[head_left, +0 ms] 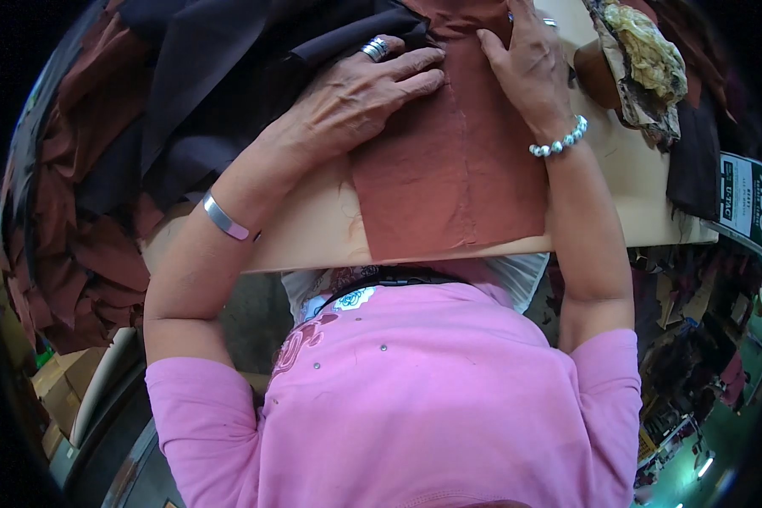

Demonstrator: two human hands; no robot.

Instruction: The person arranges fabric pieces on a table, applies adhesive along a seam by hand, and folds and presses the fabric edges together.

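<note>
A reddish-brown piece of leather or cloth [457, 169] lies on the pale tabletop, with a crease running down its length and its near end close to the table edge. My left hand [368, 89], wearing rings, rests on its left side with the fingers stretched out flat. Along the right side lies my right hand [529, 68], thumb apart from the other fingers, which are partly cut off by the top of the view. Next to my left hand, dark sheets of similar material [220, 76] are heaped, some reaching up to the brown piece.
Brown and dark scraps [85, 245] hang in a large pile at the left. A brown container crusted with yellowish residue [648, 59] stands at the right, near a green-and-white printed box [743, 199]. The pale table's [305, 229] near edge meets my body.
</note>
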